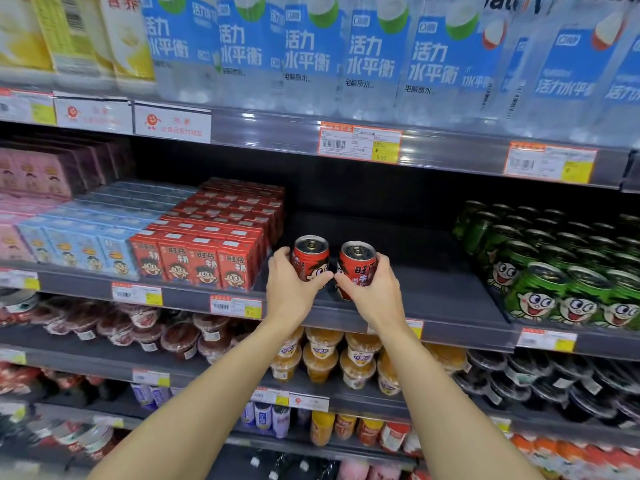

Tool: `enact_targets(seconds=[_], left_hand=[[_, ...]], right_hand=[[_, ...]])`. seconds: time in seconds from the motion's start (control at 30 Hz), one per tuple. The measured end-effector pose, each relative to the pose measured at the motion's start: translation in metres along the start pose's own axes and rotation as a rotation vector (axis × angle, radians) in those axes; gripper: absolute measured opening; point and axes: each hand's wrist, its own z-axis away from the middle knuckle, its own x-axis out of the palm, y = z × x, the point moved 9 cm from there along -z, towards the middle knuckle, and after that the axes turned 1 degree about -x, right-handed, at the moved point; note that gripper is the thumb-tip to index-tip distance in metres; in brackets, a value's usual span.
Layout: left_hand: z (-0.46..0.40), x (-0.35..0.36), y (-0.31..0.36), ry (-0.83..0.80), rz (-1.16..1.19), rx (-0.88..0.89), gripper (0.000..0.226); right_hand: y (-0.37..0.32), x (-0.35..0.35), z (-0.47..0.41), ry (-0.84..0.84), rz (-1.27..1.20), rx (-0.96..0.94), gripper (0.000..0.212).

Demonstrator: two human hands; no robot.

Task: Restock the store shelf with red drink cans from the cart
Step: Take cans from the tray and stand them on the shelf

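Two red drink cans with a cartoon face are held side by side at the front of the dark shelf (433, 296). My left hand (289, 289) grips the left red can (311, 256). My right hand (375, 292) grips the right red can (358, 263). Both cans are upright, tilted slightly toward me, over the bare gap between the red cartons and the green cans. Whether their bases touch the shelf is hidden by my hands. The cart is out of view.
Red milk cartons (207, 254) stand left of the gap, with blue and pink cartons beyond. Green cans (561, 271) fill the right side. Water bottles (363, 57) line the shelf above. Orange jelly cups (346, 362) and other tubs sit on the shelves below.
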Motion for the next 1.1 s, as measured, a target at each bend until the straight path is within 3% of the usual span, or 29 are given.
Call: enact_targets(seconds=[0.23, 0.73, 1.1], left_hand=[[-0.003, 0.004, 0.001, 0.031, -0.134, -0.007, 0.070], [-0.098, 0.043, -0.013, 0.047, -0.037, -0.188, 0.072], [-0.182, 0.074, -0.028, 0.095, -0.008, -0.150, 0.069]], right_hand=[[-0.002, 0.000, 0.005, 0.041, 0.017, -0.027, 0.084], [-0.001, 0.000, 0.003, 0.063, 0.091, -0.051, 0.088], [0.000, 0.000, 0.003, 0.092, 0.121, -0.069, 0.088]])
